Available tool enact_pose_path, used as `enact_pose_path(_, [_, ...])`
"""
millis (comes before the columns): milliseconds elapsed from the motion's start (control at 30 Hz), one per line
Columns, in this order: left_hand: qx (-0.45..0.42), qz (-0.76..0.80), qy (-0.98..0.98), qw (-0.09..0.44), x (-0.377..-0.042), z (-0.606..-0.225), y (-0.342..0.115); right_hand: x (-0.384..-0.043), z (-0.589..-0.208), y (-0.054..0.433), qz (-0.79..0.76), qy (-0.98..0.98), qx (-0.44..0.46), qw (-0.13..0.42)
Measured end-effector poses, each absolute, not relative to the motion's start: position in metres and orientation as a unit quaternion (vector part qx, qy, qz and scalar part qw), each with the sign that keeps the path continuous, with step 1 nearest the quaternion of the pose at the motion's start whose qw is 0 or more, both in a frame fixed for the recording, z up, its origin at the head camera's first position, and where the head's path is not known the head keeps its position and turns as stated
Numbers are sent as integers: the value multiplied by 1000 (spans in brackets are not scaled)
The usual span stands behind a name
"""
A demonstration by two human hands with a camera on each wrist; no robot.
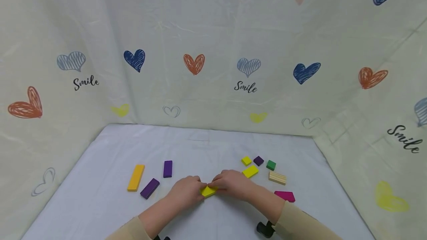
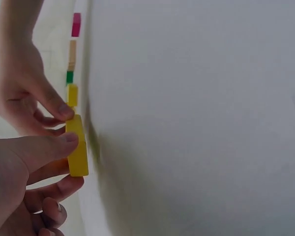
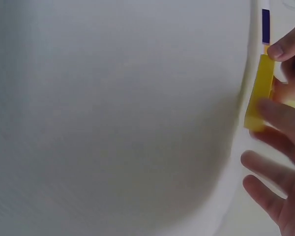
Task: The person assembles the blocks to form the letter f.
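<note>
In the head view a yellow block (image 1: 208,192) sits between my two hands, low over the white tabletop near the middle. My left hand (image 1: 186,192) pinches its left end; the left wrist view has the thumb on the near face of the block (image 2: 79,160) and fingers beneath. From the other side my right hand (image 1: 235,184) pinches the right end. The right wrist view shows one long face of the block (image 3: 260,91), with a blurred right thumb on it and the other right fingers spread below. Fingers hide both ends in the head view.
Left of the hands lie an orange bar (image 1: 136,177) and two purple blocks (image 1: 168,169). To the right are another yellow block (image 1: 250,171), a small yellow one (image 1: 246,160), a dark purple one (image 1: 258,160), a green one (image 1: 271,165), a wooden block (image 1: 277,177) and a magenta block (image 1: 285,196).
</note>
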State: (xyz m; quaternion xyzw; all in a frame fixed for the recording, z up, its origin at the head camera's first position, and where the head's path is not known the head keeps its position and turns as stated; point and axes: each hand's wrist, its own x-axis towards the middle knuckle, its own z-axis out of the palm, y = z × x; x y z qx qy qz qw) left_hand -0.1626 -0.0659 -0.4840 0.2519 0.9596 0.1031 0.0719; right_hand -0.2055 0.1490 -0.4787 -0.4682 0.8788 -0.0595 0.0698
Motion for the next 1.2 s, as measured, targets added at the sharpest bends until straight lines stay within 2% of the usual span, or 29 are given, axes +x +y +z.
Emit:
enact_pose_path(200, [249,117,957,95,-159,-490,-67,-205,-480,145,-40,874,-479,78])
enact_pose_path(533, [265,121,954,70,-152,-491,-66,-207,-483,148,-36,874,-482,48])
enact_pose_path(800, [272,152,948,62,-152,-490,-66,-209,-484,148,-45,876,-477,58])
enact_pose_path(1000, [239,157,954,85,-162,-491,-66,-204,-482,155,-57,892,-445,58])
enact_pose_path(1200, [232,166,951,117,-173,-498,-69,-195,-483,162,-80,921,-367,100])
